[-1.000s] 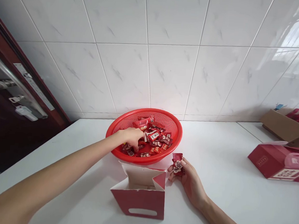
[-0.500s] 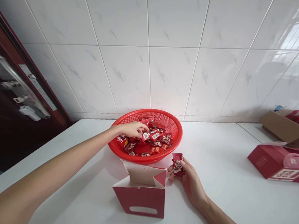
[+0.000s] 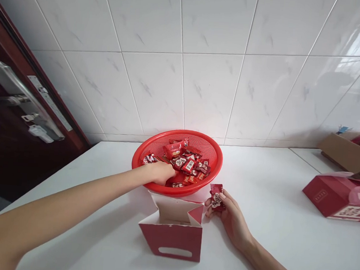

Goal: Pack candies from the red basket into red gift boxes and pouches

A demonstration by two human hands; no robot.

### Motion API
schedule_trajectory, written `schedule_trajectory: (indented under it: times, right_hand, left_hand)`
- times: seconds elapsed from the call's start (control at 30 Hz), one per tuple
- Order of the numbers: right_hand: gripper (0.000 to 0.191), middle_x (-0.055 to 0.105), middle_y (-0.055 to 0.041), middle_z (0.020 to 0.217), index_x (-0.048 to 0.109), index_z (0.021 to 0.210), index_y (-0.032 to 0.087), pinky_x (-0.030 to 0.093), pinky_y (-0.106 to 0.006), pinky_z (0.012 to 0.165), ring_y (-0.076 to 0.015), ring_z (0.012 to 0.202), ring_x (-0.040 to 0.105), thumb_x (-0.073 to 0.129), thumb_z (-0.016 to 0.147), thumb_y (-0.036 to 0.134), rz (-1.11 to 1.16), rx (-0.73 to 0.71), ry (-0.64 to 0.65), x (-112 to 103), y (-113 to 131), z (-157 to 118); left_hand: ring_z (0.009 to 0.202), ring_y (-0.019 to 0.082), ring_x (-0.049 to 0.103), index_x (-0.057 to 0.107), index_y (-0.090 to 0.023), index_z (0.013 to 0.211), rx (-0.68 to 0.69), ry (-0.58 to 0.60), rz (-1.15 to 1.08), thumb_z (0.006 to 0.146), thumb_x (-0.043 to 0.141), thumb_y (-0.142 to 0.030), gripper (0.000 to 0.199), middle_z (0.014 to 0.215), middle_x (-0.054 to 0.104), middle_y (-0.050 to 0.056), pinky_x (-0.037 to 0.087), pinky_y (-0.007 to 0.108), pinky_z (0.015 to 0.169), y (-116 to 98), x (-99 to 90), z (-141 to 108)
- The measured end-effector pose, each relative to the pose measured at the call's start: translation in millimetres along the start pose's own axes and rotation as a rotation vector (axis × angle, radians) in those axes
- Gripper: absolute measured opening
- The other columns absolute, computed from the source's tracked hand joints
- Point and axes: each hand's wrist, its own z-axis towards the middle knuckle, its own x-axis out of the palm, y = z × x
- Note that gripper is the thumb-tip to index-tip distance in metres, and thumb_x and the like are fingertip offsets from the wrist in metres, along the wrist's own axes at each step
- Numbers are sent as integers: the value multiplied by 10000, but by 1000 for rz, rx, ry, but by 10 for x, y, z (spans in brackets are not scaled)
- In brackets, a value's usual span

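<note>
My left hand [image 3: 163,173] reaches into a red plastic colander [image 3: 141,145] and is curled downward among wrapped candies [image 3: 190,165]. Its fingertips are hidden, and I cannot make out what they grip. My right hand [image 3: 230,212] is closed on a dark red candy packet [image 3: 216,198] with pale lettering, held upright between thumb and fingers. Just left of that hand stands a red paper box [image 3: 178,239], its top open, its inside white and a slot cut in its front. The box is in front of the colander.
Another red box [image 3: 327,198] lies on the white table at the right. Behind it is a brown cardboard carton [image 3: 347,152] with red things inside. A tiled wall [image 3: 208,95] runs along the back. At the left is a dark door [image 3: 7,146] with keys in its lock.
My left hand has moved down and toward the near side of the colander, its fingers now out of sight among the candies. My right hand keeps the candy packet in nearly the same place.
</note>
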Motion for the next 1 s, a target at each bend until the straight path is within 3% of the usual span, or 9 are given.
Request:
schedule_trajectory:
  times: [0.07, 0.2, 0.33, 0.53, 0.73, 0.87, 1.0]
  right_hand:
    - [326, 710, -64, 870, 640, 996, 194, 549, -383, 672, -200, 665, 645, 642, 928, 513, -2, -4, 4, -4, -3, 0]
    - [323, 712, -67, 881, 635, 980, 192, 548, -382, 667, -201, 663, 651, 643, 931, 511, -12, -10, 9, -19, -15, 10]
    - [339, 712, -67, 874, 633, 988, 185, 552, -370, 664, -193, 662, 646, 660, 916, 515, -13, -2, -2, -17, -14, 13]
    - [329, 705, -60, 875, 622, 986, 191, 559, -389, 675, -199, 664, 646, 669, 909, 507, -16, 15, 8, -5, -6, 11]
    - [312, 703, -60, 881, 631, 987, 190, 548, -378, 678, -193, 670, 648, 638, 935, 498, -32, 6, 21, -20, -7, 14]
    - [325, 703, -58, 880, 632, 994, 189, 548, -375, 671, -192, 665, 646, 640, 929, 508, -34, 6, 16, -14, 8, 4]
    - [339, 712, -61, 871, 629, 997, 188, 543, -373, 669, -196, 654, 652, 642, 922, 519, -22, 3, 10, -8, 4, 9]
  left_hand:
    - [805, 343, 719, 735, -163, 806, -11, -37, 92, 693, 643, -88, 164, 898, 753, 154, 539, 392, 707, -70, 31, 62]
    - [788, 363, 714, 688, -152, 694, -11, 29, 146, 686, 654, -98, 64, 861, 743, 179, 526, 392, 654, -100, -22, 170]
    - [776, 290, 707, 731, -173, 819, 5, 35, -85, 650, 638, -97, 207, 884, 760, 106, 513, 321, 631, 113, -187, 197]
    - [991, 210, 685, 734, -188, 1026, 171, -265, -607, 696, 625, -226, 349, 1113, 756, 29, 520, 249, 818, 576, -354, 208]
    - [1123, 256, 666, 682, -164, 1188, 201, -412, -881, 689, 697, -339, 529, 1269, 713, 89, 530, 331, 937, 643, -300, 324]
    - [1136, 275, 675, 644, -151, 1295, 87, -445, -823, 743, 646, -339, 584, 1324, 691, 111, 539, 348, 947, 599, -257, 341]
    - [1102, 241, 689, 689, -201, 1266, 59, -442, -531, 807, 577, -233, 474, 1273, 718, 57, 531, 284, 922, 513, -246, 310]
